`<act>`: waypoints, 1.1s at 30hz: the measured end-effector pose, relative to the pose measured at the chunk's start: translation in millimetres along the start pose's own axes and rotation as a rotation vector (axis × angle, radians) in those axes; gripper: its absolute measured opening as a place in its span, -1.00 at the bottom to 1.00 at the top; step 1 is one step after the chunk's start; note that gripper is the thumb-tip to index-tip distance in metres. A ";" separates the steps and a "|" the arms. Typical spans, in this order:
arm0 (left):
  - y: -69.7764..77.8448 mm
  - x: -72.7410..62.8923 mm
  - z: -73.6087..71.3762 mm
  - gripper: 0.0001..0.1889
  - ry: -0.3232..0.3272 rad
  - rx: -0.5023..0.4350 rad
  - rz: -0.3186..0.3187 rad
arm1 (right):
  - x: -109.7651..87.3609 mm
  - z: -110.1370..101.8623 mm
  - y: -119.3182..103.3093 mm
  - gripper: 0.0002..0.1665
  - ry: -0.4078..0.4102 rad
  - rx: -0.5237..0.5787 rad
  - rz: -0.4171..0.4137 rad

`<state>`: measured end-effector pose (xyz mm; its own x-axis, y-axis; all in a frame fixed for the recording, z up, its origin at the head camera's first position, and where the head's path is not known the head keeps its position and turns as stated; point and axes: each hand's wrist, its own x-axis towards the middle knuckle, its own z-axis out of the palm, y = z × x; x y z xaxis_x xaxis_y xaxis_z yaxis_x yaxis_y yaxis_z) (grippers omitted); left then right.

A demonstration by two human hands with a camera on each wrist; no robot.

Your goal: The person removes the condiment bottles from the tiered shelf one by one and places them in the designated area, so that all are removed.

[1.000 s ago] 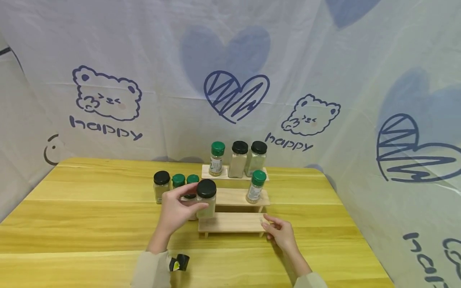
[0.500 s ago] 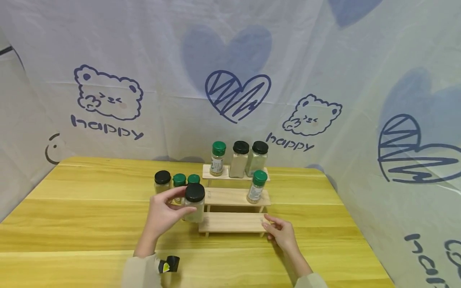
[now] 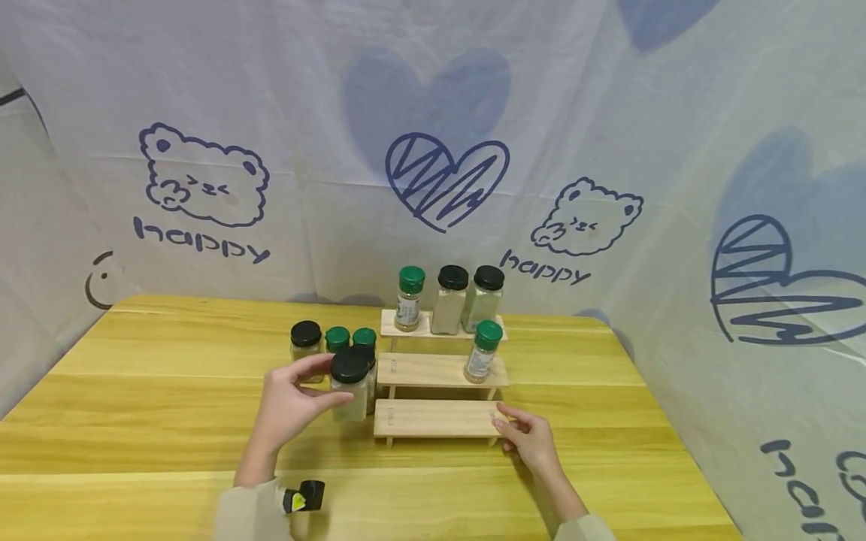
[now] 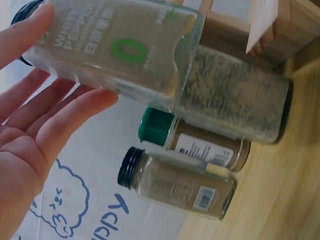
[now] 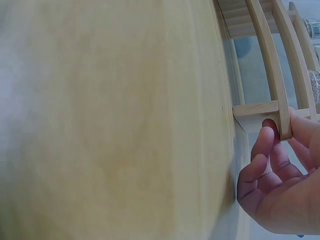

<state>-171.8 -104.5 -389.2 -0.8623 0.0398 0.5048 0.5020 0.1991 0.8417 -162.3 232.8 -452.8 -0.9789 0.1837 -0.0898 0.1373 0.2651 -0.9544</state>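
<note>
My left hand [image 3: 287, 402] grips a square glass spice jar [image 3: 349, 403] with a black lid, thumb on one side and fingers on the other. In the left wrist view the jar reads "WHITE PEPPER", and its base shows clear of the table. Close behind it stands another jar [image 4: 235, 95] with speckled contents, mostly hidden in the head view. With thumb and fingers my right hand [image 3: 531, 442] pinches the right end of the lowest step of a three-tier wooden rack [image 3: 440, 419]. That lowest step bears nothing.
A green-capped shaker [image 3: 407, 309] and two black-lidded jars [image 3: 447, 308] stand on the top step. Another green-capped shaker [image 3: 481, 362] is at the middle step's right end. Left of the rack are a black-lidded jar [image 3: 306, 338] and two green-capped shakers [image 3: 337, 338]. A printed cloth [image 3: 318, 150] hangs behind.
My left hand has moved left and slightly down with the white pepper jar, from over the lowest step's left end to beside the rack. The right hand keeps its place on the rack.
</note>
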 end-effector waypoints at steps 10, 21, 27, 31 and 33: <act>-5.6 -2.6 -11.7 -0.50 0.025 0.041 -0.059 | -0.9 -0.9 -0.3 -0.60 0.005 0.012 0.010; -19.2 -3.9 -23.0 -0.50 0.026 0.079 -0.107 | 0.9 0.1 1.5 -0.61 0.011 0.021 0.003; -28.7 -4.2 -26.9 -0.53 0.064 0.071 -0.087 | 0.9 -0.1 1.4 -0.62 0.010 0.015 0.005; -35.8 -2.1 -26.4 -0.51 0.063 0.093 -0.115 | 0.9 -0.3 1.2 -0.62 0.013 0.001 0.000; -38.1 -0.9 -25.0 -0.51 0.056 0.105 -0.134 | 0.9 -0.2 1.2 -0.62 0.013 -0.004 -0.003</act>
<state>-188.5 -136.6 -417.0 -0.9145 -0.0479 0.4017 0.3704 0.3004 0.8789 -162.9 233.5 -454.0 -0.9772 0.1949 -0.0836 0.1353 0.2693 -0.9535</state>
